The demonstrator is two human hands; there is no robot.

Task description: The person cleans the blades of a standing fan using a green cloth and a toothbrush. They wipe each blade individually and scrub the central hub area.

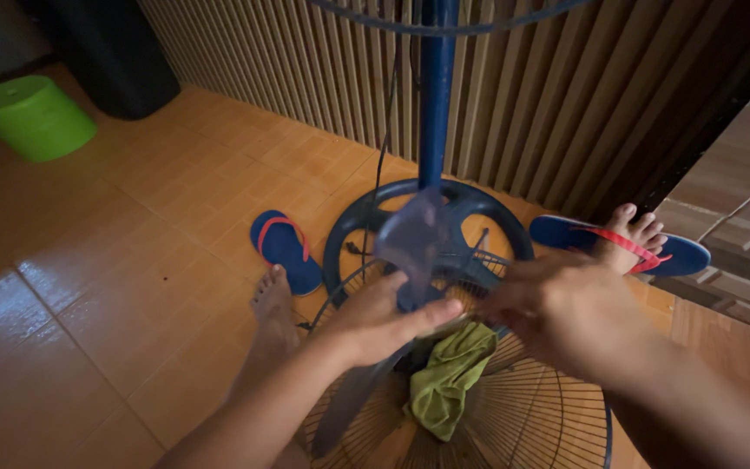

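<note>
**A:** Fan blade point(414, 239), translucent blue-grey: where does it sit in this view?

**B:** Between my two hands, raised above the wire fan guard point(523, 417) that lies flat on the tiled floor point(88, 287). One lobe stands up in front of the round fan base point(366, 217) and its blue pole point(436, 95); another lobe hangs down under my wrist, over the guard.

**A:** State of each hand?

**B:** My left hand point(384, 321) cups the blade's hub from below, fingers curled about it and thumb lying along the top. My right hand point(557, 317) is blurred; it closes in on the hub from the other side, fingers bent, but whether it grips the blade or only touches it I cannot tell.

**A:** Step in hand?

**B:** By my judgement, handling the loose blade for cleaning: a crumpled green cloth point(444, 382) rests on the guard just below my hands, untouched.

**A:** What does the next move call for?

**B:** Probably a steady hold with the left hand while the right frees itself for the cloth, keeping the thin lobes clear of the guard's wires.

**A:** Surroundings?

**B:** My bare left foot point(273, 304) beside a blue sandal point(284, 247); my right foot in its sandal point(627, 243); a green stool point(35, 117) well apart.
</note>
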